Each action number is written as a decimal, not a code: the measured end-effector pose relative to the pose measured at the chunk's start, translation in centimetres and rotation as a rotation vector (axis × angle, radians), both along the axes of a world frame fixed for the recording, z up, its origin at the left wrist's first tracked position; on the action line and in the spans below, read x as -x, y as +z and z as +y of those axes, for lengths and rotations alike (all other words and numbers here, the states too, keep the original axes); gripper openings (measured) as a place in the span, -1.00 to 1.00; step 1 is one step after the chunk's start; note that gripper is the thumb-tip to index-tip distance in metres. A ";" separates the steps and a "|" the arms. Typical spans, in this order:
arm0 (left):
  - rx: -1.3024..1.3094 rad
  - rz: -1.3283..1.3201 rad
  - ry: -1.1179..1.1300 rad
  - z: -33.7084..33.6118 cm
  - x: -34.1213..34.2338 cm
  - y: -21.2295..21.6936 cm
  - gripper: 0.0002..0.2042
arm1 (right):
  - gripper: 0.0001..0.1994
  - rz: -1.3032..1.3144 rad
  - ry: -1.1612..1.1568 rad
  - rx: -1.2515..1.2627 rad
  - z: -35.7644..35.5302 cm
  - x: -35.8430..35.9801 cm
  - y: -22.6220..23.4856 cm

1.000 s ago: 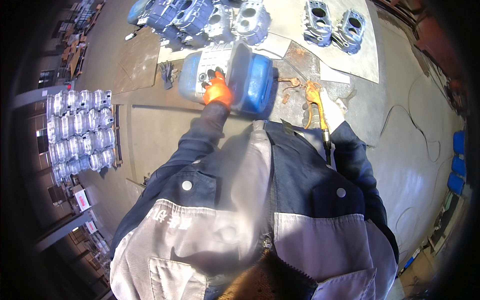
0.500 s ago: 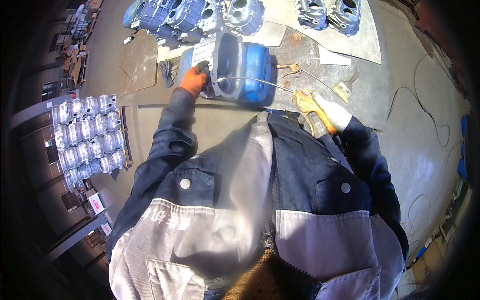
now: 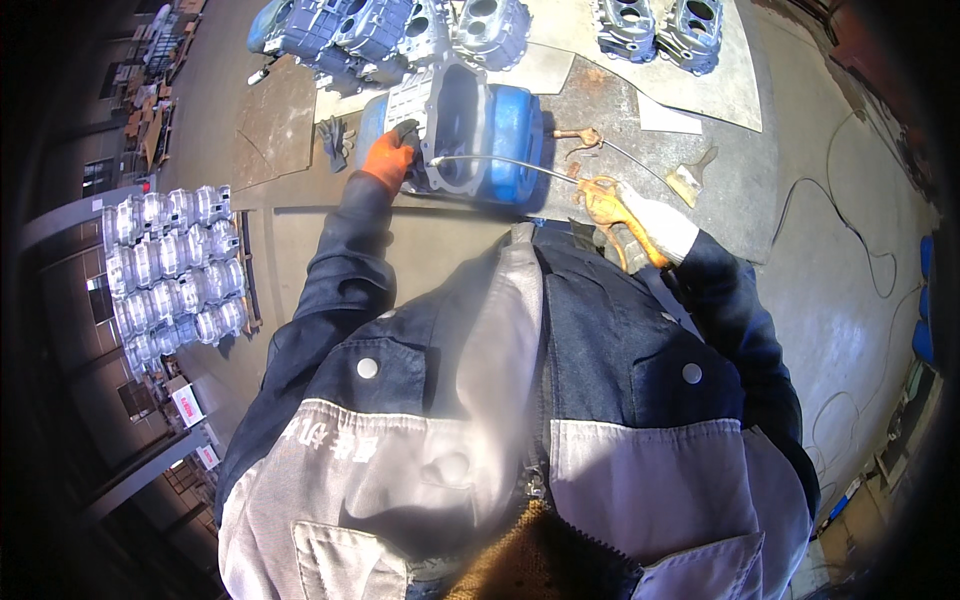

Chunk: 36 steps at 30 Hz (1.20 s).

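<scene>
A grey cast-metal housing with a wide oval opening lies against a blue plastic drum at the table's near edge. My left hand, in an orange and black glove, is closed on the housing's near left side. In my white-gloved right hand is a yellow air blow gun, gripped by its handle. Its long thin metal nozzle reaches left across the opening, the tip by the near left part of the rim. My right fingers are partly hidden behind the gun.
On the metal-topped table lie a second blow gun, a flat brush and dark gloves. Several castings stand at the back, with two more housings at right. A stack of shiny castings is at left; a hose trails on the right floor.
The blow gun and my right hand have shifted slightly left, carrying the nozzle tip a little with them. My left hand stays on the housing.
</scene>
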<state>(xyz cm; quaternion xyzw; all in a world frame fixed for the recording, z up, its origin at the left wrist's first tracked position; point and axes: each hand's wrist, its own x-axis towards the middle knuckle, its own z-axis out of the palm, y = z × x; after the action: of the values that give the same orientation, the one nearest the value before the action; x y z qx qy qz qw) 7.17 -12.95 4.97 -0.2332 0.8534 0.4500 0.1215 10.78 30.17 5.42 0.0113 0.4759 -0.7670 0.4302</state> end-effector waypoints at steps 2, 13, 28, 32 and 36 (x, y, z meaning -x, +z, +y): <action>0.037 -0.009 -0.024 -0.1 0.0 0.1 -0.59 | -0.58 -0.093 -0.126 0.079 0.1 0.4 -1.5; 0.140 0.085 -0.141 -0.9 0.2 -1.1 -0.60 | -0.27 0.163 0.083 -0.554 1.1 1.2 -11.2; 0.590 -0.069 -0.208 1.5 0.4 -1.7 -0.25 | -0.41 0.425 0.310 -0.658 1.0 1.3 -4.5; 0.731 -0.147 -0.149 2.7 0.5 -3.1 -0.27 | -0.51 0.733 0.257 -0.899 -2.5 2.8 -2.7; 0.573 -0.014 -0.113 -2.1 -0.3 -3.9 -0.28 | -0.55 0.462 -0.063 -0.567 -5.2 4.2 -0.8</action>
<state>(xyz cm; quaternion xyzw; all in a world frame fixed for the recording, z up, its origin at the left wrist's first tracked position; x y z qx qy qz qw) 7.48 -15.08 1.03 -0.2133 0.9566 0.1813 0.0814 6.54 24.94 4.58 -0.0286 0.7535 -0.6000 0.2673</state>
